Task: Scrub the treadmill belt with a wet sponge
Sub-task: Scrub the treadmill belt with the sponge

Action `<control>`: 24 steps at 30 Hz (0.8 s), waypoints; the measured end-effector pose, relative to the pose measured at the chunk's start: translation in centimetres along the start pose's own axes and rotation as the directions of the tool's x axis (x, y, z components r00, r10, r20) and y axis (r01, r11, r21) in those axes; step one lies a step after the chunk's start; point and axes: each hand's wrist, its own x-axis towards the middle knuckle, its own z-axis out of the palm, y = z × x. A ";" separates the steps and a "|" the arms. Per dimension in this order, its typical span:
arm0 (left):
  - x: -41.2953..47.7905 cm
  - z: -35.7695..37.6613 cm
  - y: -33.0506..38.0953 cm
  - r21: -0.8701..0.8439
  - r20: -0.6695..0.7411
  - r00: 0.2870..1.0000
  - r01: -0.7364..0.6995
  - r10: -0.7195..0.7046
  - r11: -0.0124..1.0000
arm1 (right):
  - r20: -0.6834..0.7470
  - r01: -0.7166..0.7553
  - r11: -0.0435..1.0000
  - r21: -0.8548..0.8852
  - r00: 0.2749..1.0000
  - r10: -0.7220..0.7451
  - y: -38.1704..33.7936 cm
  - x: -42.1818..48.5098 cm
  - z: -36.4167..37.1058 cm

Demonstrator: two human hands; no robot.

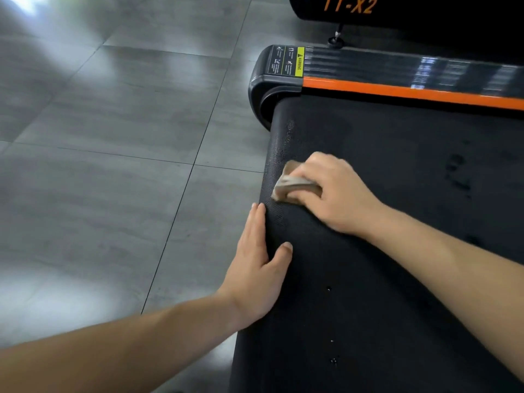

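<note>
Mostly I see grey tiled floor (113, 137), which fills the left half of my head view and carries pale glare patches. Next in size is the black treadmill belt (382, 279), running from the lower right up to its rounded end edge near the middle of the view. Along its far side lies a black side rail (411, 69) with an orange stripe, ending in a dark curved end cap (261, 86). Beyond the rail, at the top, sits part of another black machine (439, 21) lettered "TT-X2" in orange, standing on a small levelling foot (336, 38).

Two bare forearms reach in from the bottom and the right. The left hand (258, 262) lies flat against the belt's rounded end edge, fingers straight and pressed together, thumb spread out onto the top surface. The right hand (334, 194) is further up the belt, fingers curled over a tan sponge (292, 182) and pressing it down onto the belt just beside that same end edge. The sponge's near-left corner sticks out from under the fingers.

A yellow and black warning label (289, 61) sits on the rail's end. Dark wet marks (459, 171) show on the belt to the right, and a few tiny water drops (333, 360) glint near the bottom.
</note>
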 end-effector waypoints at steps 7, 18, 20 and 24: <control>-0.1 0.2 -0.5 -0.148 -0.045 0.999 -0.007 0.000 0.989 | -0.103 -0.189 0.974 -0.123 0.979 0.177 -1.6 0.7 1.2; -1.0 0.4 -1.2 -0.196 -0.030 1.000 0.001 -0.007 0.981 | -0.172 -0.284 0.950 -0.130 0.950 0.260 -2.2 0.5 1.8; -1.6 0.5 -1.6 -0.190 -0.029 0.999 -0.023 0.018 0.981 | -0.082 -0.076 0.996 -0.055 0.994 0.071 -4.7 -2.8 2.0; -2.7 0.5 -1.7 -0.161 -0.022 1.000 -0.001 -0.003 0.987 | -0.055 -0.007 0.999 -0.036 0.998 0.005 -2.9 -2.8 0.8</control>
